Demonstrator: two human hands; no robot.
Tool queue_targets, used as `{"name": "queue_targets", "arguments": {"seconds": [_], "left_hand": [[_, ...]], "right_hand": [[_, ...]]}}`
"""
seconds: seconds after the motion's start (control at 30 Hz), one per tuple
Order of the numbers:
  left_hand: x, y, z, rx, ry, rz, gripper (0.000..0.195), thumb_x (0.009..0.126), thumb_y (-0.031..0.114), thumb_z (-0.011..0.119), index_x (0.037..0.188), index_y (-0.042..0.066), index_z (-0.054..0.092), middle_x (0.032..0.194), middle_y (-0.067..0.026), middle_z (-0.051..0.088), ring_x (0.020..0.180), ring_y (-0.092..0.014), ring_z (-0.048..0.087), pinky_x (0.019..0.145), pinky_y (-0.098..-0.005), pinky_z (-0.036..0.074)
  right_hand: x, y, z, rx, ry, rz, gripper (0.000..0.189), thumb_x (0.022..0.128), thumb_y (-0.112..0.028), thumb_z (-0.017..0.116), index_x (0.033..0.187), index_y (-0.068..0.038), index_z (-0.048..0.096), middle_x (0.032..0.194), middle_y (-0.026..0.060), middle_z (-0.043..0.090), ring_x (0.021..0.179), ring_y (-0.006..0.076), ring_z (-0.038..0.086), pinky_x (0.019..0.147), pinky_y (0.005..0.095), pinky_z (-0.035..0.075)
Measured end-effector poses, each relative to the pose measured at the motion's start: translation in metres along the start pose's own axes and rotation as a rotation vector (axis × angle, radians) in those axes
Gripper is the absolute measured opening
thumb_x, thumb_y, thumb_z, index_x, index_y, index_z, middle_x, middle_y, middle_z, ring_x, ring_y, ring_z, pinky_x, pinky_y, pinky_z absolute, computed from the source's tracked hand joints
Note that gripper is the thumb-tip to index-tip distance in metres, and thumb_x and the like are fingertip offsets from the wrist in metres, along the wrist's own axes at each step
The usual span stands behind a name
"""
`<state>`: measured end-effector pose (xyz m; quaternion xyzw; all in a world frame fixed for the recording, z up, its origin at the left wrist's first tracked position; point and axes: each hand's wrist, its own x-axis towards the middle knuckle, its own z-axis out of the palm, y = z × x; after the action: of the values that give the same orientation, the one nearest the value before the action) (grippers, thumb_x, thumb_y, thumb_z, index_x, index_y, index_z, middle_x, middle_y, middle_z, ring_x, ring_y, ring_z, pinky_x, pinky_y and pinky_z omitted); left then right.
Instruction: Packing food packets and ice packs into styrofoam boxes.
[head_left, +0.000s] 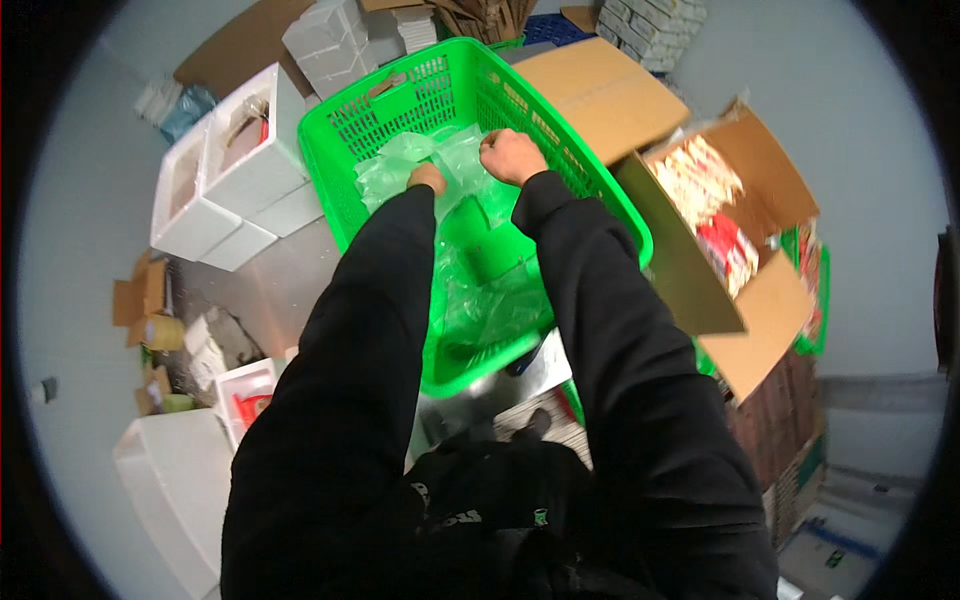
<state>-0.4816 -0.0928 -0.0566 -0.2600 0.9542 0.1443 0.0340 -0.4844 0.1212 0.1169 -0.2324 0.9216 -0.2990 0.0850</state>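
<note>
A large green plastic basket (480, 71) with slotted walls stands in front of me. Crumpled clear plastic bags (390, 169) lie inside it, and more clear plastic film (495, 304) covers the near part of its floor. My left hand (427, 178) is down among the bags at the basket's middle, its fingers mostly hidden from view. To its right, my right hand (514, 157) has its fingers curled together on the upper edge of a clear bag. The plastic spreads between both hands.
White foam boxes (259, 180) sit left of the basket on a metal table (289, 259). At right, an open cardboard box (780, 169) holds several red-and-cream packages (697, 180). A closed carton (592, 97) adjoins the basket's far right. Tape rolls (163, 332) lie far left.
</note>
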Motion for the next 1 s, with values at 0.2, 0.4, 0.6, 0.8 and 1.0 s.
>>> {"name": "queue_targets", "arguments": {"seconds": [0.2,0.4,0.6,0.8,1.0], "left_hand": [[-0.007,0.021,0.017,0.192,-0.077,-0.02,0.04,0.08,0.029,0.06,0.11,0.003,0.065,0.116,-0.013,0.061,0.116,-0.027,0.054,0.099,-0.0444,0.036],[-0.016,0.043,-0.004,-0.03,-0.601,-0.09,0.055,0.074,0.031,0.075,0.12,0.004,0.061,0.123,-0.0134,0.061,0.118,-0.027,0.055,0.101,-0.0452,0.04],[-0.061,0.06,-0.018,-0.267,-0.496,-0.121,0.053,0.067,0.026,0.081,0.112,0.004,0.065,0.116,-0.0155,0.064,0.109,-0.028,0.061,0.09,-0.0376,0.05],[-0.135,0.02,-0.108,-0.239,-0.11,0.026,0.047,0.059,0.008,0.079,0.102,0.004,0.061,0.103,-0.0186,0.065,0.1,-0.034,0.062,0.084,-0.0418,0.051],[-0.313,-0.077,-0.26,-0.688,0.629,0.554,0.047,0.059,0.01,0.082,0.101,0.003,0.063,0.091,-0.0118,0.066,0.089,-0.021,0.063,0.081,-0.0329,0.05]], "right_hand": [[0.117,0.067,0.106,-0.01,0.088,0.195,0.073,0.084,-0.053,0.055,0.118,0.011,0.053,0.121,0.028,0.057,0.116,0.0373,0.054,0.097,0.0402,0.043],[0.159,0.123,0.144,0.086,-0.206,0.106,0.082,0.061,-0.051,0.08,0.113,0.009,0.058,0.116,0.0232,0.061,0.106,0.0301,0.061,0.089,0.0363,0.048],[0.121,0.122,0.118,0.096,-0.015,0.138,0.059,0.057,-0.027,0.087,0.103,0.003,0.064,0.096,0.0153,0.069,0.09,0.0261,0.066,0.081,0.0358,0.051],[0.05,0.066,0.011,0.603,-0.154,-0.016,0.031,0.073,-0.023,0.076,0.093,-0.002,0.067,0.086,0.0069,0.067,0.069,0.0172,0.063,0.062,0.0339,0.052],[-0.103,-0.098,-0.105,1.022,-0.054,-0.352,0.037,0.085,-0.017,0.068,0.117,-0.002,0.057,0.109,0.0085,0.065,0.09,0.014,0.063,0.075,0.0271,0.051]]}}
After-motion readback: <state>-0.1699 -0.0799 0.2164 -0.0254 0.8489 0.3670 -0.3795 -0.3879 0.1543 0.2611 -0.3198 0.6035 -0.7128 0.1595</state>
